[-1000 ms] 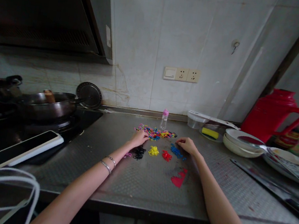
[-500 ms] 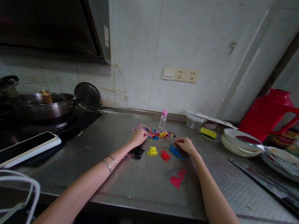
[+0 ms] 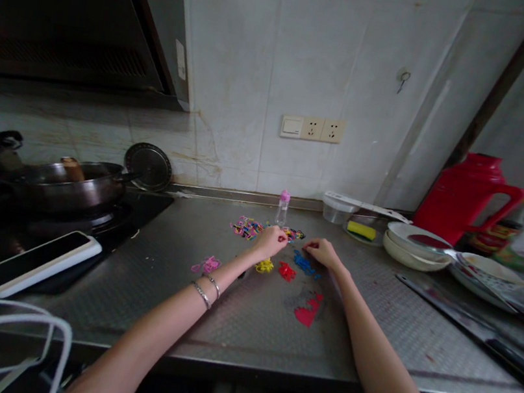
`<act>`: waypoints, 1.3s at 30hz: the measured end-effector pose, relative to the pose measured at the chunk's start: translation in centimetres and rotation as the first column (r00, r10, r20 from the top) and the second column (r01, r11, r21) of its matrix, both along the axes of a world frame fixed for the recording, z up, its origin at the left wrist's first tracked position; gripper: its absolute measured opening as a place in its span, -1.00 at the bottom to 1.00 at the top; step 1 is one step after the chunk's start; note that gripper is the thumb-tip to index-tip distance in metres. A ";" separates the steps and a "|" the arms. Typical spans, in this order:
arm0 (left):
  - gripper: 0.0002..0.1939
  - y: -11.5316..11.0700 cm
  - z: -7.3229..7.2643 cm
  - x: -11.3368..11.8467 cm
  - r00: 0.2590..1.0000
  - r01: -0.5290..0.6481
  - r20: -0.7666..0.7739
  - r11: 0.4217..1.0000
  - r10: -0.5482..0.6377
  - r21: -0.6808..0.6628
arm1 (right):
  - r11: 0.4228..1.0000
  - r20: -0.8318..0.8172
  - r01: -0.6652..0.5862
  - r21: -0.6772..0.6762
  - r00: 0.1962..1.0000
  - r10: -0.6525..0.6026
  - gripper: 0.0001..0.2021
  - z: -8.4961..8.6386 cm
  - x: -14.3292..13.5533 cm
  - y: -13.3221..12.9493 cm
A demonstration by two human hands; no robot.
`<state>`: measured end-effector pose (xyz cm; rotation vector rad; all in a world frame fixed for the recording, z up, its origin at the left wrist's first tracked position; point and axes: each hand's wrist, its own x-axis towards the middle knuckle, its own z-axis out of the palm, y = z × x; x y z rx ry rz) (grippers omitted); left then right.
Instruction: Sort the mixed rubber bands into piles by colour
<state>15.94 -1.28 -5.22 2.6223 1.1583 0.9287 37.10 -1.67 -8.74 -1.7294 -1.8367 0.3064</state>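
My left hand (image 3: 271, 242) is closed in a pinch over the front of a mixed-colour pile of what look like small rubber bands (image 3: 246, 228). Whatever its fingertips hold is too small to make out. Just right of it, my right hand (image 3: 323, 252) is pinched too, beside the blue bands (image 3: 303, 262); its contents cannot be seen. Separate heaps lie nearer me: pink bands (image 3: 210, 264), yellow bands (image 3: 264, 265) and red bands (image 3: 287, 271). My left wrist hides most of the black heap. A small clear bottle with a pink cap (image 3: 282, 207) stands behind the mixed pile.
A torn red piece (image 3: 308, 310) lies on the metal counter (image 3: 242, 331). At right are a knife (image 3: 460, 321), stacked bowls (image 3: 411, 253), a yellow sponge (image 3: 360, 231) and a red thermos (image 3: 461, 200). Pans (image 3: 76, 188) and a white device (image 3: 29, 267) sit left.
My left hand has moved right along the mixed pile toward my right hand, uncovering the pink heap and covering the black one. My right hand stays by the blue bands. The view has shifted slightly.
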 end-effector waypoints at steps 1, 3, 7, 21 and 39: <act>-0.79 -0.4 0.0 0.6 1.000 0.018 0.003 1.000 -0.018 0.008 | 1.000 0.001 0.000 0.002 1.000 0.000 -0.75 0.0 0.0 0.0; -0.79 -1.0 -0.1 1.8 0.999 0.044 -0.007 0.999 -0.044 0.028 | 1.000 0.003 -0.006 0.009 1.000 0.006 -0.75 0.2 0.0 -0.2; -0.73 -1.7 -0.5 3.0 0.994 0.100 -0.042 0.995 -0.100 -0.005 | 1.000 0.011 -0.018 0.015 1.000 0.018 -0.75 0.4 -0.1 -0.4; -0.69 5.4 0.6 -11.0 0.949 -0.080 0.279 0.967 0.148 -0.242 | 1.000 0.012 0.010 0.000 1.000 -0.010 -0.77 0.2 -0.6 -0.3; -0.66 6.6 -0.8 -18.4 0.789 -0.219 0.481 0.906 0.383 -0.362 | 0.994 0.061 -0.044 0.101 0.997 0.038 -0.71 1.2 -4.2 0.3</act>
